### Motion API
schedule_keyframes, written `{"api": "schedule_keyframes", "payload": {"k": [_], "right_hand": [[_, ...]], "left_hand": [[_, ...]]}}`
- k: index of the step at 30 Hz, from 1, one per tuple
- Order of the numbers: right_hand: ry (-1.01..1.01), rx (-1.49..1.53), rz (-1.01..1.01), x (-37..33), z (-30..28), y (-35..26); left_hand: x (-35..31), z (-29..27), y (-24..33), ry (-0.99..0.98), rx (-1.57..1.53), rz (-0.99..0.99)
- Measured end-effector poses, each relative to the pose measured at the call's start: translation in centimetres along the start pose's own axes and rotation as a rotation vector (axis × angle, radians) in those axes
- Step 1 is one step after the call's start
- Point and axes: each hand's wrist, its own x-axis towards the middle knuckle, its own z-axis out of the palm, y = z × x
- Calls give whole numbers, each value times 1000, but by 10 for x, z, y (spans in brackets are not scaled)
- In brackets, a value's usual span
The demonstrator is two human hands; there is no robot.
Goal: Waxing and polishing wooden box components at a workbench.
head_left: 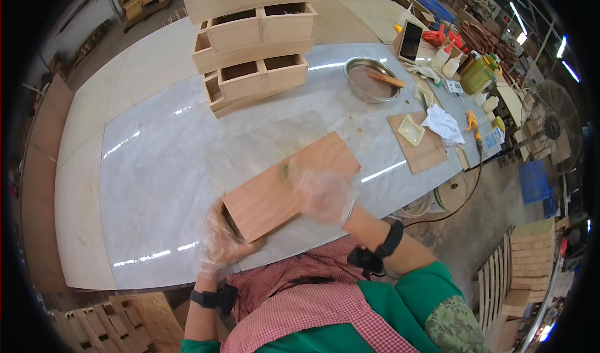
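A long wooden box lies slantwise on the table before me, its broad reddish-brown face up. My left hand, in a clear plastic glove, grips its near left end, where a dark gap shows between the hand and the box. Over the right half of the face is my right hand, also gloved and smeared by motion. Its fingers cannot be made out. A small blurred greenish patch shows on the wood by its fingertips; I cannot tell what it is.
Pale wooden boxes with compartments are stacked at the back. A metal bowl holds a brown wooden piece. Rightward are a board with a small pale dish, a white cloth, bottles, a corded tool and a fan.
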Motion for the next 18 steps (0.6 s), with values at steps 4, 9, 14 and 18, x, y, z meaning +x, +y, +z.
{"api": "schedule_keyframes", "payload": {"k": [4,9,14,18], "right_hand": [[16,-72,-29,-26,-18,-5],[114,-223,153,-44,-32,65],[229,-411,174,-65,29,110],[220,-229,-107,-83,15,147]], "left_hand": [[-1,3,-3,-11,-21,54],[5,9,15,-30,-144,-20],[1,-11,-8,-30,-20,50],[-25,-38,2,-52,408,-22]]}}
